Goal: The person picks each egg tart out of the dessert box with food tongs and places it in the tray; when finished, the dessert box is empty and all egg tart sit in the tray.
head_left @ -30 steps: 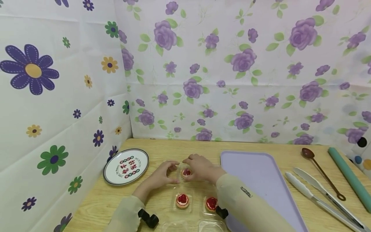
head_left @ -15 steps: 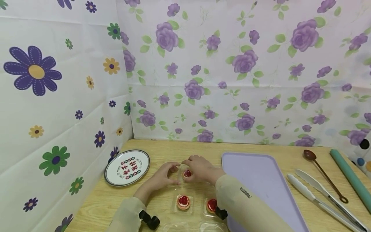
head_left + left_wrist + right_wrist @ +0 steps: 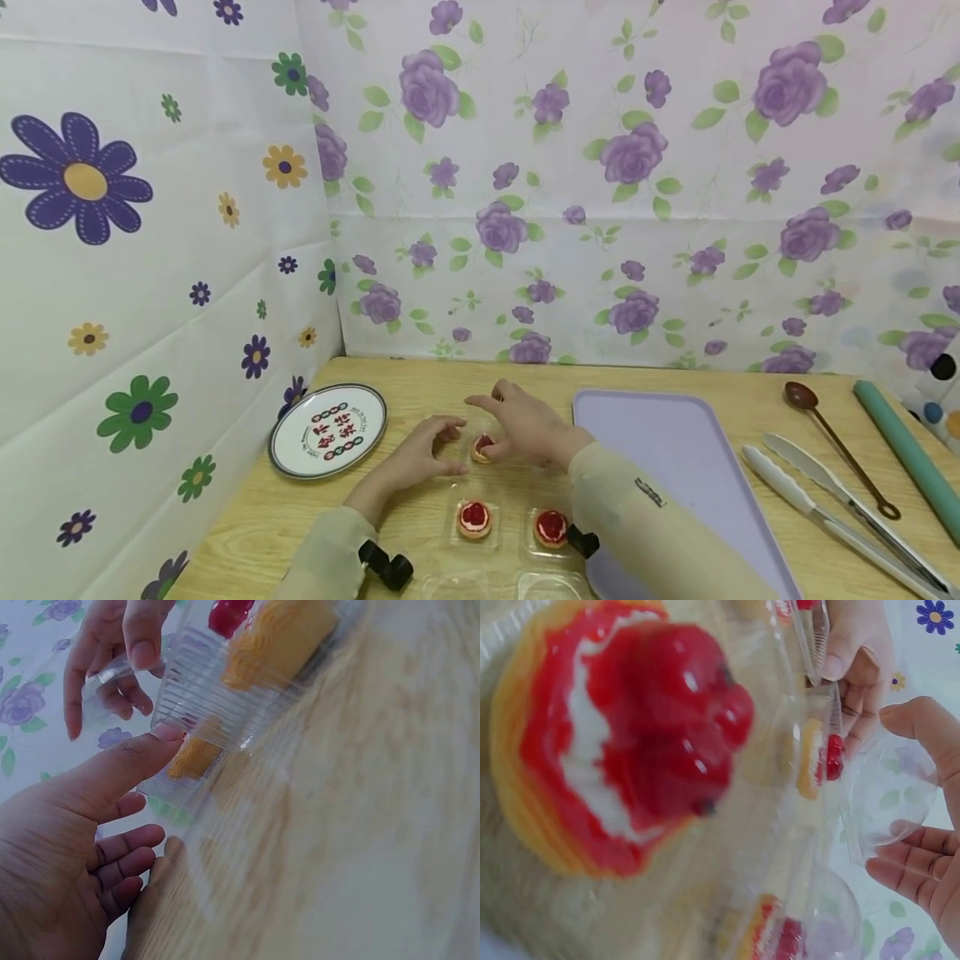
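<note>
near the tabletop's [image 3: 247, 542] far left corner, along its left edge, lies the plate [image 3: 300, 425]. right of centre, the tray [image 3: 675, 437] runs from near the far edge toward the near one. right of it lie the tongs [image 3: 849, 505], then the spoon [image 3: 847, 456], then the rod [image 3: 911, 458] by the right edge. between plate and tray, the far tart [image 3: 481, 450] has the left hand [image 3: 423, 454] on its left, the right hand [image 3: 528, 429] on its right. before it sit two boxed tarts [image 3: 474, 520], side by side; two boxes [image 3: 553, 586] lie nearer.
</note>
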A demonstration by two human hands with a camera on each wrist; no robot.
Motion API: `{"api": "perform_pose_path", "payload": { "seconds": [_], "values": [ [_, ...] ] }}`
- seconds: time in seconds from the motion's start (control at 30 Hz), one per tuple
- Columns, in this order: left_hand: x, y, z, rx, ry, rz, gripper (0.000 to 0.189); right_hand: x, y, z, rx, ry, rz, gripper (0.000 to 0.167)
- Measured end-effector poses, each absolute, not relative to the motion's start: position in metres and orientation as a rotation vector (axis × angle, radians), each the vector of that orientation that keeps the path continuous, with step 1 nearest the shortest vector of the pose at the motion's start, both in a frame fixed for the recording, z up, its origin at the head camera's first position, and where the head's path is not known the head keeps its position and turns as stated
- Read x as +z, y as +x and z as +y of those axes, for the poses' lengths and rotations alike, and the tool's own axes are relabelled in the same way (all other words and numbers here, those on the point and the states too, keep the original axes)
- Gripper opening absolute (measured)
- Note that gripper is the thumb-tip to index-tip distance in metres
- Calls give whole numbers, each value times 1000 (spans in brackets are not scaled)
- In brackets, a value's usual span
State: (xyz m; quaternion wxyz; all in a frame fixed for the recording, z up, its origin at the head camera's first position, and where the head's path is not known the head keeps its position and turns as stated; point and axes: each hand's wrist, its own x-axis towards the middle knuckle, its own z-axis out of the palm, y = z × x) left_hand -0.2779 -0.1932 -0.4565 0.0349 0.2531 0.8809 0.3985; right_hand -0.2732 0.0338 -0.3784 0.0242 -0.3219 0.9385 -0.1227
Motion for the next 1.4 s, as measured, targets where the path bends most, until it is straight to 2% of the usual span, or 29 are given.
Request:
{"api": "perform_pose_path", "payload": {
  "seconds": [0.27,0.6,0.97,1.4],
  "values": [
    [-454,-276,-198,1228,771,2715,71,-364,-276,38,-451,-1044,2944,69],
    [-454,-272,-201,1247,735,2707,71,-359,-286,53,-471,-1101,2985,74],
    [-456,-274,-200,1264,734,2699,69,-359,-299,55,-456,-1112,3075,63],
    [-457,-278,-194,1243,777,2712,69,-376,-311,50,-511,-851,3076,56]
  ]
}}
